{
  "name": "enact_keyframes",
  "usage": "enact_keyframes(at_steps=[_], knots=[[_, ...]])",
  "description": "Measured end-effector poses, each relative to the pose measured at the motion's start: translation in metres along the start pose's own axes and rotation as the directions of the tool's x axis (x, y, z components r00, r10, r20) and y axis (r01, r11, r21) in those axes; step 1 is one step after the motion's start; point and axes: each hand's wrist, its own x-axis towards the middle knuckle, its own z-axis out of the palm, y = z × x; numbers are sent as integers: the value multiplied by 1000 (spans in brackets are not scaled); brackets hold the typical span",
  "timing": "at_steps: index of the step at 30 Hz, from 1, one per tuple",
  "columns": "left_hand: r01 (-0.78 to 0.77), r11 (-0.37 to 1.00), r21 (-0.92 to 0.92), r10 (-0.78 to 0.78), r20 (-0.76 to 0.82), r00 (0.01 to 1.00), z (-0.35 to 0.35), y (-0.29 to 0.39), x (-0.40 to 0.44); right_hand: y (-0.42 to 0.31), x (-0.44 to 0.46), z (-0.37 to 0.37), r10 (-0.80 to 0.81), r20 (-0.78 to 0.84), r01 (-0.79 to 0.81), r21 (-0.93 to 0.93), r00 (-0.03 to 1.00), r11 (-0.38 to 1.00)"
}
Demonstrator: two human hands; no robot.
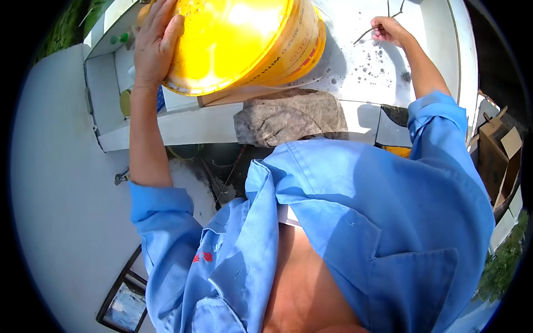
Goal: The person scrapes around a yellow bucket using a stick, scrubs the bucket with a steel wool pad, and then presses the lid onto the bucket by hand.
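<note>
A big yellow plastic bucket (239,41) with printed lettering lies tipped over at the top, its round end turned toward me. My left hand (155,47) rests along the left edge of that round end, thumb on the yellow face and fingers reaching up the side, holding it. In my right hand (390,30) a thin dark forked twig (364,37) is pinched between the fingers, over a white surface (338,61) dotted with dark spots. A crumpled grey-brown cloth (291,116) drapes over the near edge below the bucket.
White ledge walls (183,129) border the work area. Left of the bucket are a green bottle cap (115,39) and a round gold lid (125,102). An open cardboard box (499,150) stands at the right. A dark-framed window (123,302) shows lower left.
</note>
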Motion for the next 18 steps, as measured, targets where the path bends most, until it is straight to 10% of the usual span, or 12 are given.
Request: enact_keyframes(at_steps=[3,6,7,10,12,14,18], knots=[[-8,1000,-20,9,57,998,-7,0,1,52,12,-34,213,27,-214,230,977,949],[-60,998,-4,60,90,994,-10,-1,-1,127,56,-103,214,-174,-122,428,961,895],[-50,999,4,49,102,994,-9,-2,-3,156,75,-124,162,-511,32,351,844,936],[-54,999,-8,54,121,991,-5,-9,0,73,-10,-45,170,-622,115,391,764,913],[-52,998,-22,54,141,989,-6,-13,2,89,21,-37,101,-547,11,198,831,980],[-59,998,11,56,162,985,-6,-15,2,27,-16,17,115,175,-188,498,978,846],[-78,997,-19,80,125,989,0,-26,0,-20,-68,65,-456,432,254,447,778,858]])
